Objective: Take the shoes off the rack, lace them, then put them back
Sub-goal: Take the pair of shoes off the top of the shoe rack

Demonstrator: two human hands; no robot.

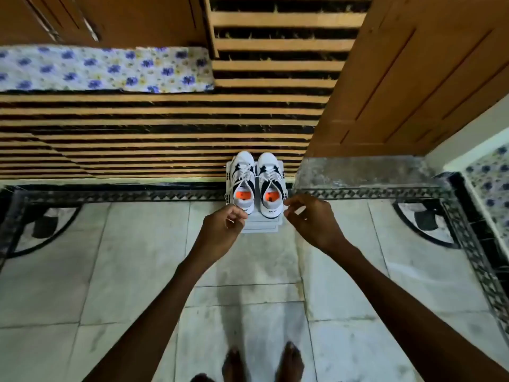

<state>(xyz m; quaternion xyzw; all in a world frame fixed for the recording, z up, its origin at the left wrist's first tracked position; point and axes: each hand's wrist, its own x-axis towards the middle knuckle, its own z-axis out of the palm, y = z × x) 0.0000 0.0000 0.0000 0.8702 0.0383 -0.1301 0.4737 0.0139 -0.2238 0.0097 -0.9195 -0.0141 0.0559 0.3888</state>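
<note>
Both arms are stretched forward over the shoes (256, 183) on the rack (261, 228). The left hand (220, 230) is pinched, seemingly on a lace; the right hand (311, 219) is held loosely curled, empty.

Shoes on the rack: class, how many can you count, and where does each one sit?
2. The left shoe and right shoe sit side by side on the rack, toes pointing away. None appear hidden.

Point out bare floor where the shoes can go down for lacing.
Bare pale marble floor lies between the small grey rack and the bare feet, and either side of both arms. The rack top is crowded by the white-and-black sneakers.
</note>
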